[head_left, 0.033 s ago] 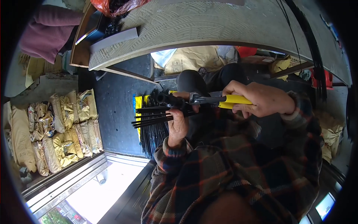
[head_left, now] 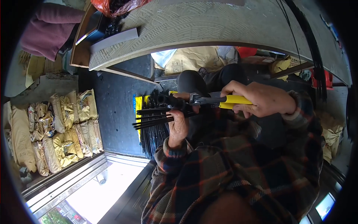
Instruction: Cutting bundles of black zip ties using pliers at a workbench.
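The pliers [head_left: 237, 99] sit just in front of the person, above the lap, their yellow handles to the right and their metal head up against a dark, round-ended piece [head_left: 162, 99]. The right hand [head_left: 261, 99] has its fingers clamped on those handles. From over here I see the left hand [head_left: 178, 126] closed around a few black rods [head_left: 152, 111], its fingers gripping them beside the dark piece, with the rod ends poking out to the left. Left of the knees lies a pile [head_left: 151, 141] of similar rods, with a yellow bag [head_left: 138, 102] at its far side, on the dark floor [head_left: 115, 100]. Farther left, paper-wrapped bundles [head_left: 49, 152] lie in two rows. On the far side stands the desk [head_left: 194, 26], a brown sack [head_left: 192, 59] beneath it and a red bag [head_left: 101, 6] at its left end.
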`<action>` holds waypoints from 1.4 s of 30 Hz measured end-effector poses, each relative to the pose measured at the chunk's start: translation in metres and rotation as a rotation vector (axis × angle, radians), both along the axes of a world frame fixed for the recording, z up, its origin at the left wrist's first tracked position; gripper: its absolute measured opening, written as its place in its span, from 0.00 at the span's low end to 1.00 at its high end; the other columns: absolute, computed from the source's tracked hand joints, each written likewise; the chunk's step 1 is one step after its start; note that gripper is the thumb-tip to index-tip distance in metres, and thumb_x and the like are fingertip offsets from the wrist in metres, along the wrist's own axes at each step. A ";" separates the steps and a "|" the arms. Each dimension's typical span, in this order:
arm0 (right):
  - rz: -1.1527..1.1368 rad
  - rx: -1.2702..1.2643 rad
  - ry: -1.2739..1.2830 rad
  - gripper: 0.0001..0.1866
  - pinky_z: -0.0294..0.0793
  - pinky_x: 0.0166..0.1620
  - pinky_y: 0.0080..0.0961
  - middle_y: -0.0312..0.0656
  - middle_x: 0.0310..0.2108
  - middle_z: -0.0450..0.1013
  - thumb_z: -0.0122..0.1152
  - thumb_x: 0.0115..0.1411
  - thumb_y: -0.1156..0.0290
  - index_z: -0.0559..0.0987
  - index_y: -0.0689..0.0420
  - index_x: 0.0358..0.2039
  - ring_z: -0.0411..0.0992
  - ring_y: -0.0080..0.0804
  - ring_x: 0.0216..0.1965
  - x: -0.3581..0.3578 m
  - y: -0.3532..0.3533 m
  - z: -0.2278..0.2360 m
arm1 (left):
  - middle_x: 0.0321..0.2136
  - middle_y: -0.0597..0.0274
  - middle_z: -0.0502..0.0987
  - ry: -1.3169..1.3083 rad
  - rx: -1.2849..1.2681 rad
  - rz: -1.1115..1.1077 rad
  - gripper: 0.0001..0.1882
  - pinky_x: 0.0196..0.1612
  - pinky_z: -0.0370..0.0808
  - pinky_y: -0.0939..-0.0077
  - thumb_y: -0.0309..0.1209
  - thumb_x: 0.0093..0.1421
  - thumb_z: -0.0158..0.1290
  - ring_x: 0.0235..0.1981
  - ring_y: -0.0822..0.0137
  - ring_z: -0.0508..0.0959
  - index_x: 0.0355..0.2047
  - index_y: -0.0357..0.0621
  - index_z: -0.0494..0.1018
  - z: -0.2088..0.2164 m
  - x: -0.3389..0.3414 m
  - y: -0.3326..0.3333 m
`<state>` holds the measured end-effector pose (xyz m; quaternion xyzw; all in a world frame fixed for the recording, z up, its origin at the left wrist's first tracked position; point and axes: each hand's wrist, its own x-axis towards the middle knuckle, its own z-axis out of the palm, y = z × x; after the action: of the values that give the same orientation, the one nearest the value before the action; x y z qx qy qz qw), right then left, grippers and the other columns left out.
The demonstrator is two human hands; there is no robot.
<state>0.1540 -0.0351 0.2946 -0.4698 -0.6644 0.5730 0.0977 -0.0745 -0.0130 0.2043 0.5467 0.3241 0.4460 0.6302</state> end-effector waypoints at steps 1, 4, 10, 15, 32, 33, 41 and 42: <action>0.021 0.001 -0.025 0.18 0.71 0.24 0.23 0.43 0.28 0.74 0.52 0.59 0.72 0.60 0.59 0.47 0.74 0.28 0.20 0.001 0.002 0.003 | 0.19 0.60 0.68 -0.001 0.001 -0.002 0.43 0.35 0.69 0.71 0.72 0.48 0.30 0.25 0.67 0.71 0.34 0.39 0.62 -0.001 0.001 0.000; 0.058 0.061 -0.058 0.19 0.69 0.23 0.27 0.46 0.25 0.73 0.53 0.58 0.71 0.60 0.57 0.48 0.72 0.34 0.19 -0.001 0.006 0.007 | 0.22 0.64 0.69 -0.091 0.048 0.018 0.36 0.34 0.67 0.78 0.64 0.56 0.32 0.26 0.73 0.69 0.34 0.38 0.66 -0.001 -0.003 -0.002; 0.093 0.250 -0.094 0.22 0.69 0.24 0.34 0.49 0.27 0.73 0.56 0.56 0.69 0.61 0.59 0.49 0.73 0.45 0.24 -0.007 0.003 -0.015 | 0.22 0.65 0.68 -0.050 0.002 0.060 0.36 0.33 0.66 0.80 0.65 0.56 0.31 0.26 0.74 0.68 0.33 0.39 0.65 -0.003 -0.004 0.001; -0.118 0.304 -0.082 0.23 0.72 0.29 0.36 0.50 0.33 0.73 0.57 0.56 0.69 0.61 0.60 0.48 0.73 0.49 0.32 -0.028 -0.024 -0.057 | 0.21 0.61 0.69 0.162 0.024 0.091 0.45 0.33 0.70 0.76 0.72 0.50 0.27 0.23 0.70 0.70 0.36 0.37 0.64 0.006 0.008 0.006; -0.855 0.836 -0.951 0.16 0.70 0.40 0.39 0.51 0.34 0.71 0.62 0.50 0.62 0.76 0.63 0.32 0.71 0.48 0.40 0.106 0.282 -0.043 | 0.24 0.60 0.71 0.003 -0.017 -0.050 0.29 0.37 0.68 0.74 0.49 0.64 0.34 0.29 0.69 0.71 0.43 0.32 0.67 -0.010 0.022 0.029; -0.807 0.864 -0.999 0.17 0.70 0.40 0.40 0.52 0.36 0.70 0.62 0.50 0.62 0.76 0.63 0.33 0.71 0.49 0.40 0.111 0.289 -0.050 | 0.24 0.60 0.71 -0.003 -0.017 -0.047 0.28 0.37 0.68 0.74 0.49 0.64 0.33 0.29 0.69 0.71 0.43 0.32 0.67 -0.011 0.021 0.033; -0.763 0.893 -1.068 0.12 0.73 0.37 0.41 0.49 0.36 0.70 0.61 0.47 0.70 0.77 0.60 0.33 0.73 0.48 0.35 0.101 0.325 -0.068 | 0.25 0.60 0.70 -0.083 -0.107 -0.016 0.25 0.38 0.67 0.75 0.44 0.66 0.31 0.31 0.70 0.69 0.43 0.31 0.67 -0.012 0.006 0.054; -0.768 0.901 -1.049 0.12 0.73 0.37 0.41 0.49 0.36 0.70 0.61 0.47 0.70 0.78 0.59 0.34 0.73 0.48 0.35 0.101 0.322 -0.064 | 0.26 0.61 0.70 -0.078 -0.134 -0.059 0.24 0.39 0.67 0.76 0.42 0.66 0.30 0.31 0.71 0.69 0.44 0.31 0.66 -0.015 0.005 0.055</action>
<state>0.2553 0.2872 0.2301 -0.7904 -0.5831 -0.1214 0.1432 -0.0694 0.0415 0.1891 0.4949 0.3124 0.4254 0.6903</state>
